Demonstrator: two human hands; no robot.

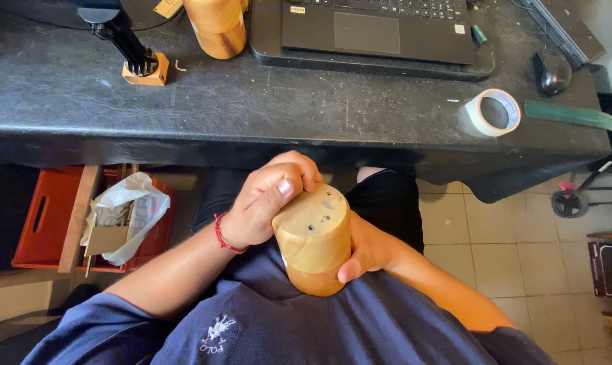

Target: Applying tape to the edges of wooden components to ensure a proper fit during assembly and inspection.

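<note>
While the person sat at the dark desk (pixel 265 115), both hands gripped a rounded wooden cylinder (pixel 314 238) in the lap, near the frame's centre. The left hand (pixel 265 203), at ten o'clock from the cylinder, curled over its upper edge, thumb pressed flat on the pale end face and fingers folded over the far rim. A red cord bracelet (pixel 222 234) circled that wrist. The right hand (pixel 368 249), at three o'clock from the cylinder, cupped it from beneath, mostly hidden, with fingertips wrapped around the lower side. The end face showed several small dark holes and tilted toward the camera.

On the desk, at twelve o'clock, lay a black laptop (pixel 377 30). At eleven o'clock stood a second wooden cylinder (pixel 218 26), and farther left a small wooden block (pixel 147 71) carried a black stand. A roll of white tape (pixel 493 112) lay at two o'clock, with a black mouse (pixel 551 71) just beyond it. Under the desk, at nine o'clock, a red crate (pixel 45 216) held crumpled paper (pixel 127 209).
</note>
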